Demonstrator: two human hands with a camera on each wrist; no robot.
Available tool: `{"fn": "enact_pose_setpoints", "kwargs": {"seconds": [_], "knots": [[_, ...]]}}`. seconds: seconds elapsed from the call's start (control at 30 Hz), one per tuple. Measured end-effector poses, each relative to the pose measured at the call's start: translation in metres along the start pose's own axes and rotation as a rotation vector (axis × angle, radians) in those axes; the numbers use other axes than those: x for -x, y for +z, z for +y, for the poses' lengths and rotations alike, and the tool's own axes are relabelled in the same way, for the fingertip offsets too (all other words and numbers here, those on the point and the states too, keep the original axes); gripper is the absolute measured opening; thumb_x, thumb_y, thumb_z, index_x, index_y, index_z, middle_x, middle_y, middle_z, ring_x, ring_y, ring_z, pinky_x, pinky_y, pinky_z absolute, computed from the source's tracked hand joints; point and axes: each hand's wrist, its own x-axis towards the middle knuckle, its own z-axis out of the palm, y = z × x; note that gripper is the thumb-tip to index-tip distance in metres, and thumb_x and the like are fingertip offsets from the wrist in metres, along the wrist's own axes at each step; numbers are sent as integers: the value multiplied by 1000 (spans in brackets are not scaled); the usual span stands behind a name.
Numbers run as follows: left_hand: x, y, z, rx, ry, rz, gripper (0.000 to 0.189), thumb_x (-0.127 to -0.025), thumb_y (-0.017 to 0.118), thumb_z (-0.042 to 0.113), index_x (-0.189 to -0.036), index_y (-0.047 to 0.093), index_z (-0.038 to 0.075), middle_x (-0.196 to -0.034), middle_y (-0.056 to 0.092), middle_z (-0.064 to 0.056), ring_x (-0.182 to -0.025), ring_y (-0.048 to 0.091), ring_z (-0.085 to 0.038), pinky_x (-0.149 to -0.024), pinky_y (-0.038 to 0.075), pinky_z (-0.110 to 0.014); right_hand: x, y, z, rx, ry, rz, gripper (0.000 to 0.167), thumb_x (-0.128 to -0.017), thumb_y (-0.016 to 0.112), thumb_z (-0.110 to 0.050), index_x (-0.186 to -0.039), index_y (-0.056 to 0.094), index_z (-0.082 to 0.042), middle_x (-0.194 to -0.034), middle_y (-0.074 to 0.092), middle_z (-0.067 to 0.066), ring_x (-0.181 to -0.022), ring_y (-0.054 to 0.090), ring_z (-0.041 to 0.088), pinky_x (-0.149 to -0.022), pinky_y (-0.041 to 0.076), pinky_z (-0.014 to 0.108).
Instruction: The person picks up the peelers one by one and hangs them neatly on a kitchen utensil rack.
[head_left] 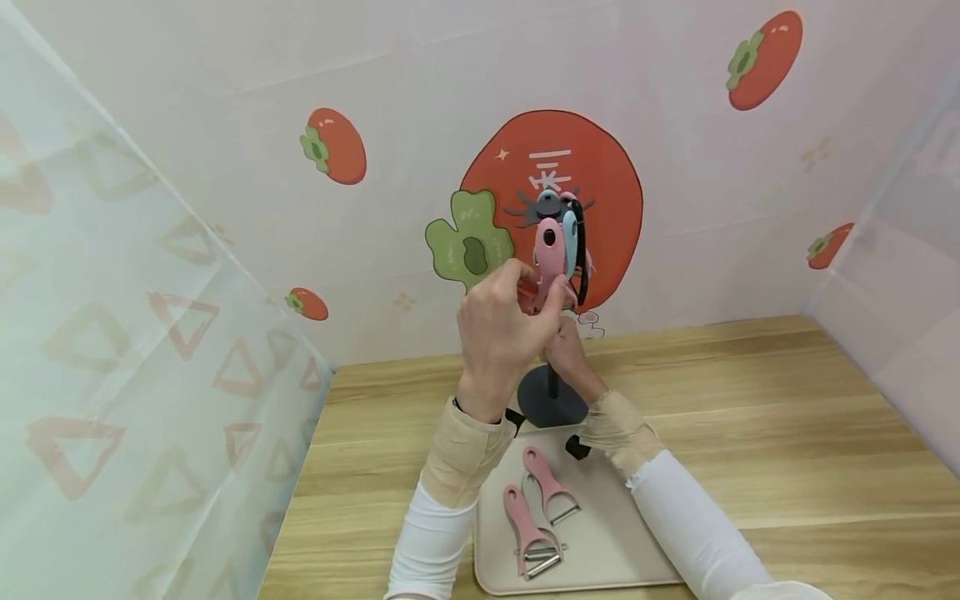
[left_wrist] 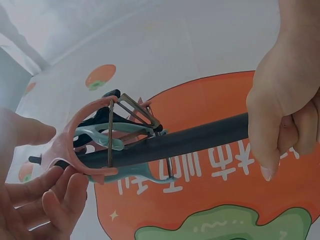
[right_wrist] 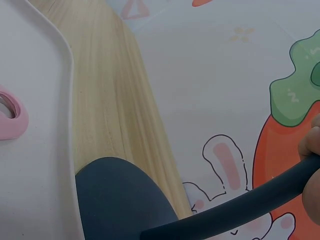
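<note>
My left hand point(head_left: 498, 325) pinches a pink peeler point(head_left: 550, 254) by its lower handle, thumb on one side and fingers on the other. This peeler hangs blade-down at the front of a dark rotating-style rack with several hooks point(head_left: 525, 215). Beside it hang a light blue peeler point(head_left: 570, 237) and a black one point(head_left: 581, 267); in the left wrist view their frames and blades surround the dark pole point(left_wrist: 210, 135). Lower down, my right hand point(head_left: 567, 350) grips that pole, fingers wrapped round it. The rack's round base point(head_left: 540, 402) stands on the wooden table.
In front of the base lies a beige tray point(head_left: 615, 542). On its left side rest two pink peelers, one nearer point(head_left: 521, 512) and one farther point(head_left: 542, 471), with a grey peeler point(head_left: 534, 500) between them. A printed wall sheet point(head_left: 397, 208) rises behind the table.
</note>
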Motion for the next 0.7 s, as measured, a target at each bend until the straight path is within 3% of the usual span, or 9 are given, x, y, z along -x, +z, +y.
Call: {"fn": "enact_pose_setpoints", "kwargs": {"seconds": [0.3,0.47,0.7], "knots": [[13,-10,-1,-20,-5,-47,24,-97,75,30,-85,70,11,-73,72,0,-60,66,-9,-52,50,-26,-2,0,-2,29,33,10,55,-106,49,1,-56,46,-23,-50,40,-13,-42,34,4,-46,28,22],[28,-17,0,1,-6,-119,20,-96,76,25,-82,71,11,-71,72,1,-59,67,-8,-52,51,-25,-2,0,-2,73,22,24,55,-110,49,-1,-58,48,-20,-53,43,-11,-48,39,5,-52,33,23],[49,-20,-3,26,-8,-221,13,-96,71,17,-84,71,14,-74,73,3,-60,67,-5,-57,53,-20,-3,1,0,111,41,76,47,-105,56,-4,-59,59,-16,-54,51,-9,-51,47,9,-56,38,25]]}}
